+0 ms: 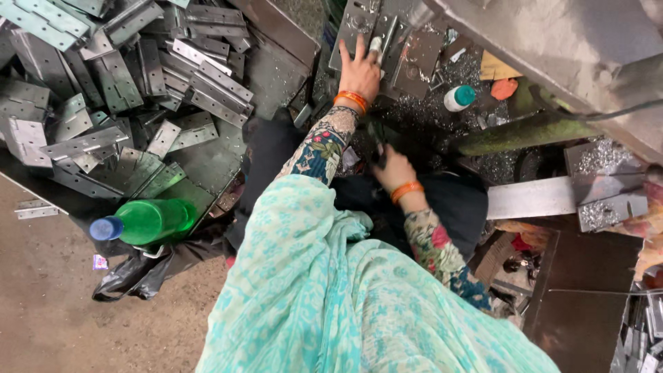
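My left hand point(359, 68) reaches up and lies flat, fingers spread, on grey metal hinge plates point(364, 27) at the machine's bed. My right hand point(392, 167) is lower, near my lap, closed around a dark object that I cannot make out. Both wrists wear orange bangles, and patterned sleeves cover both arms. A turquoise scarf point(324, 297) covers my front.
A big heap of grey metal hinges point(131, 83) lies at the left. A green plastic bottle point(146, 221) with a blue cap lies beside it. A small white bottle point(458, 97) with a teal cap sits among metal shavings. More plates point(608, 207) stand at the right.
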